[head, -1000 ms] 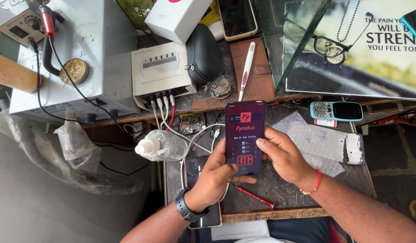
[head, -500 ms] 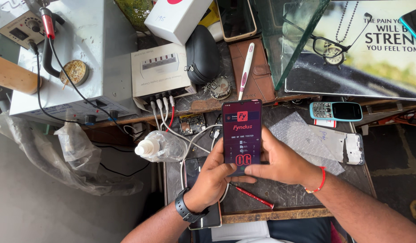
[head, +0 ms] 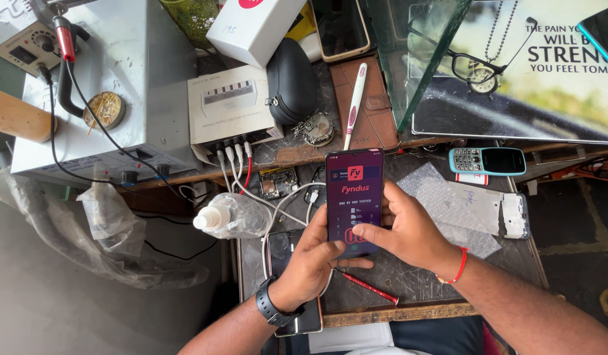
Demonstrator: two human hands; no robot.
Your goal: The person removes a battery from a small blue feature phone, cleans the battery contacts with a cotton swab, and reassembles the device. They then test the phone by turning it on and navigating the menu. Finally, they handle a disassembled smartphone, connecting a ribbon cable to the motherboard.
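Note:
A smartphone [head: 354, 190] with a lit dark red and purple screen is held upright over the worktable. My left hand [head: 312, 260] grips its lower left edge from below, a black watch on the wrist. My right hand [head: 404, 227] wraps the lower right side, and its thumb rests on the bottom of the screen. A red thread band circles the right wrist. Under my left hand lies a second dark phone [head: 285, 253], partly hidden.
A red screwdriver [head: 370, 287] lies by the table's front edge. A keypad phone [head: 487, 160], a phone on bubble wrap [head: 478, 208], a clear bottle [head: 228, 217], a white multi-port charger [head: 230, 106] with cables, a white toothbrush [head: 353, 104] and a black case [head: 291, 80] surround the hands.
The phone has stayed nearly in place. My right thumb has shifted onto the lower part of the screen, and the number shown there has changed.

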